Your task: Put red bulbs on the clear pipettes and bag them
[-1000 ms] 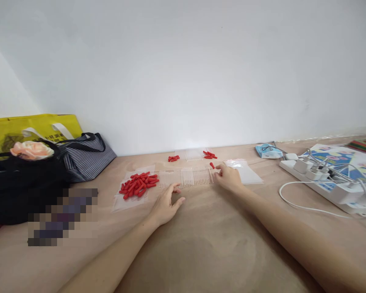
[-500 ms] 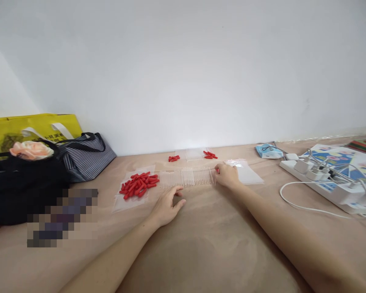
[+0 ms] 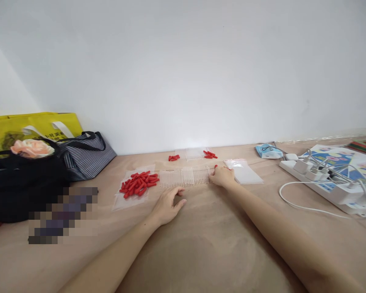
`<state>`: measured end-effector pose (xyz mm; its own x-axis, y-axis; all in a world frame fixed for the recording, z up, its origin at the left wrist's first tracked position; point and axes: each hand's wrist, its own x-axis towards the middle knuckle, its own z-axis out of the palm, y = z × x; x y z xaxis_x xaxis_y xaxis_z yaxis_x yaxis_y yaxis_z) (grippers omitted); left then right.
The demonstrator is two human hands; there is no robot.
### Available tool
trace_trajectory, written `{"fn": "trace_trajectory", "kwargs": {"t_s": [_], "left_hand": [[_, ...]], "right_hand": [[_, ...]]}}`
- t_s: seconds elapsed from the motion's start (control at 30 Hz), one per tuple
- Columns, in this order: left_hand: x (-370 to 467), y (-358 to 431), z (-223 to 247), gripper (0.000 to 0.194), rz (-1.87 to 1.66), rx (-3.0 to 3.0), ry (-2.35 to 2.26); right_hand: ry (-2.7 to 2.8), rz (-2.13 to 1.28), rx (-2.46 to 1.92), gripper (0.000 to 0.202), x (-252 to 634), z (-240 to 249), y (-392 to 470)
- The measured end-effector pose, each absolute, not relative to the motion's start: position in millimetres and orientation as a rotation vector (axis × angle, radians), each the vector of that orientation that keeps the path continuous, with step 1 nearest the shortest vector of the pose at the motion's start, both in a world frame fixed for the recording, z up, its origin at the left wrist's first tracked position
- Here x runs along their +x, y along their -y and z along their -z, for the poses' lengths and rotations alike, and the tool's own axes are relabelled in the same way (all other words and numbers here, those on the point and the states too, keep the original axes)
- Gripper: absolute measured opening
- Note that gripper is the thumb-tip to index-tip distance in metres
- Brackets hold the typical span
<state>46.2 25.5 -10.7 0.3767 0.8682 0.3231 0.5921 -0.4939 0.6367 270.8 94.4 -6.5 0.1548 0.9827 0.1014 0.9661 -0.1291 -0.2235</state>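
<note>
My left hand [image 3: 169,205] lies on the table with its thumb and fingers apart, holding nothing. It is just in front of a row of thin clear plastic sticks [image 3: 183,177]. At the right end of that row my right hand [image 3: 222,176] has its fingers bent and pressed together; whatever they grip is hidden. Small bits of red show just behind its knuckles. To the left, a heap of red finger-shaped pieces [image 3: 139,184] lies on clear plastic bags [image 3: 122,202]. Farther back are two small red piles, one left [image 3: 174,158] and one right [image 3: 210,154], flanking more clear sticks [image 3: 194,154].
A white zip bag [image 3: 247,174] lies right of my right hand. Beyond it are a blue packet [image 3: 269,151], a power strip [image 3: 323,185] with chargers and cables, and printed sheets [image 3: 332,154]. Striped [image 3: 88,156], black [image 3: 27,187] and yellow bags [image 3: 6,128] stand left. A wall closes the back.
My right hand has shifted slightly left and toward me, with its fingertips at the end of the stick row. My left hand has stayed in place.
</note>
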Motion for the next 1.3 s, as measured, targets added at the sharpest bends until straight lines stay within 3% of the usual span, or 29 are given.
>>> {"fn": "trace_trajectory", "kwargs": {"t_s": [0.33,0.53,0.67,0.77,0.97,1.3], "left_hand": [[46,-27,10,0.020,-0.870,2.283,-1.272],[45,-36,13,0.029,-0.966,1.912,-1.227],[49,-37,11,0.032,-1.075,1.654,-1.106],[50,-37,12,0.034,-1.179,1.449,-1.035],[47,-40,15,0.035,-1.280,1.183,-1.041],[49,-35,10,0.032,-1.196,1.271,-1.054]], "right_hand": [[1.844,-0.130,-2.146,0.025,269,-3,-82],[1.989,-0.438,-1.515,0.022,231,-3,-43],[2.067,-0.534,-1.320,0.020,201,1,-22],[2.091,-0.425,-1.266,0.021,200,5,-22],[1.945,0.148,-1.566,0.017,261,17,-47],[1.977,0.125,-1.734,0.016,314,26,-58]]}}
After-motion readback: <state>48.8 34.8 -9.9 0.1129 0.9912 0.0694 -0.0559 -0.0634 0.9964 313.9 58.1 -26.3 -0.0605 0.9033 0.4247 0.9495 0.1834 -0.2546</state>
